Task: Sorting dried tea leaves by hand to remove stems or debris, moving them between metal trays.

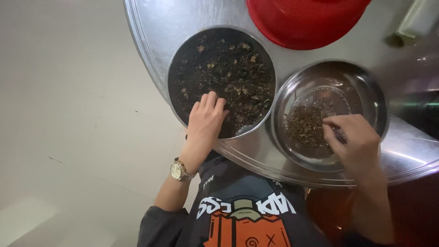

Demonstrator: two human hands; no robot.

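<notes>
Steel throughout: a big round tray (151,59) carries everything I see from the head view, the only view I have.

Left hand (206,120): lies palm down, fingers loosely together, fingertips pressed into the dried leaves (228,73) that fill the left bowl (173,68). I cannot tell whether anything is pinched beneath it. A gold watch (179,170) sits on the wrist behind the hand.

Right hand (354,137): thumb and fingers drawn into a pinch over the right bowl (377,98), which stands just beside the left one, their rims almost touching. Whether a stem sits in that pinch is blurred; I cannot say. Under and just left of the fingertips lies a small heap of thin stems (305,128); much of the bowl's floor is bare metal.

Beyond both hands: a red colander (306,23), part out of frame, near the far rims of both bowls. Past the right hand, top corner, a pale object too cropped to name.

Handling note, my judgement: the sorting looks best done with light fingertip raking in the leaves, lifting only single stems, and opening the pinch low over the heap so nothing bounces onto the tray. Dry flakes crumble easily, so pressure should stay gentle.
</notes>
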